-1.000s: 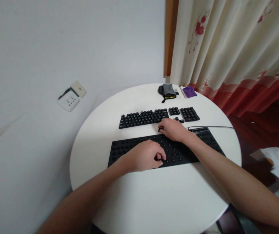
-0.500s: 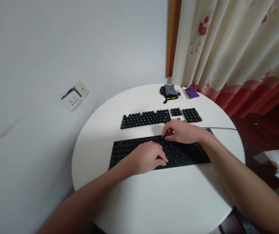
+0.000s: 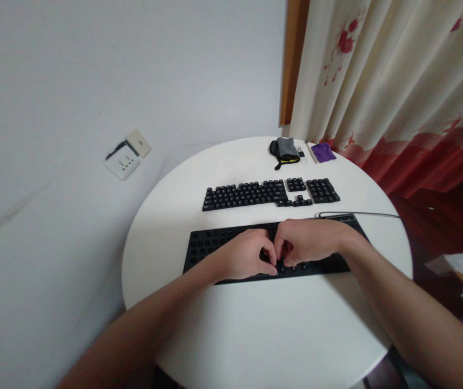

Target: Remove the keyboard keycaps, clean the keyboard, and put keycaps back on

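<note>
Left hand: The person's left hand (image 3: 249, 254) is bent over the middle of the black keyboard base, thumb and forefinger curled toward each other near its front edge; whether they pinch anything cannot be told.
Right hand: The right hand (image 3: 308, 237) comes in from the other side with its fingers bent down and inward, the tips just beside those of the left; what, if anything, lies between them is hidden.
Keyboard base: The black keyboard base (image 3: 205, 243) lies flat under both hands, its left part showing rows of switch positions without caps.
Cable: A thin cable (image 3: 367, 214) runs from the base's far edge toward the table's right side.
Keycaps: Beyond the base, apart from it, the main block of black keycaps (image 3: 243, 195) is set out in rows; to its right are a small block (image 3: 296, 185), the arrow group (image 3: 301, 201) and the number block (image 3: 323, 190).
Table: All this rests on a round white table (image 3: 263, 329).
Far edge: A grey and black pouch (image 3: 287, 148) lies near a purple cloth (image 3: 323, 152).
Surroundings: A wall socket (image 3: 122, 163) sits on the pale wall (image 3: 93, 65); a cream and red curtain (image 3: 381, 75) hangs at right.
</note>
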`<state>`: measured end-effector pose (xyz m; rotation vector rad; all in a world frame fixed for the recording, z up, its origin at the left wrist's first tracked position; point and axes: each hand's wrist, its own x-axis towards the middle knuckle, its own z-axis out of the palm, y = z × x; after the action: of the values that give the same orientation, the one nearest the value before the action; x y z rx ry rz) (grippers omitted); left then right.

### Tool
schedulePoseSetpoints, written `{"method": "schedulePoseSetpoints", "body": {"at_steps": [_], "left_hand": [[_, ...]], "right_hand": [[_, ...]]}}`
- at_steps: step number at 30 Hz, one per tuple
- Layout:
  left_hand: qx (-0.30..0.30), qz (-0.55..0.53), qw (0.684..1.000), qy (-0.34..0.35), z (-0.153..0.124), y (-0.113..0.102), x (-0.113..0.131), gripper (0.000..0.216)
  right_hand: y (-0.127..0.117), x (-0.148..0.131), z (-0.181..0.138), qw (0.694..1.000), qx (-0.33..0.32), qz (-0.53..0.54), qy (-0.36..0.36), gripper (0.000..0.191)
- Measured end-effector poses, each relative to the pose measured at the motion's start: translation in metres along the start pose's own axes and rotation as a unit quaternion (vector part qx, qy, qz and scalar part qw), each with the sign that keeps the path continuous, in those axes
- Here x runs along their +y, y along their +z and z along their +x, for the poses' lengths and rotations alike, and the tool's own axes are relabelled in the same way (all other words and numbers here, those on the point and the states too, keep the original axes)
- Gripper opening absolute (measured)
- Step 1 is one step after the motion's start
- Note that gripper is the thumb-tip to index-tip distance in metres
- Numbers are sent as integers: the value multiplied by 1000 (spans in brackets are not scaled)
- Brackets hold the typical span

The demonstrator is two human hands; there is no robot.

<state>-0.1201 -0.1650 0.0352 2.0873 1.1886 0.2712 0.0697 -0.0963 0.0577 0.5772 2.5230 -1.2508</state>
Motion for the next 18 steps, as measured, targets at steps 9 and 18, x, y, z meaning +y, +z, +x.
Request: {"method": "schedulePoseSetpoints", "body": {"at_steps": [9,18], "left_hand": [[-54,-29,996,-69,5,-5,0,15],[-63,-30,995,-77,4,-4,-1,20]], "right_hand": [[6,-8,4,995,25,-96,10,12],[17,-19,2,974,72,-213,38,6]]}}
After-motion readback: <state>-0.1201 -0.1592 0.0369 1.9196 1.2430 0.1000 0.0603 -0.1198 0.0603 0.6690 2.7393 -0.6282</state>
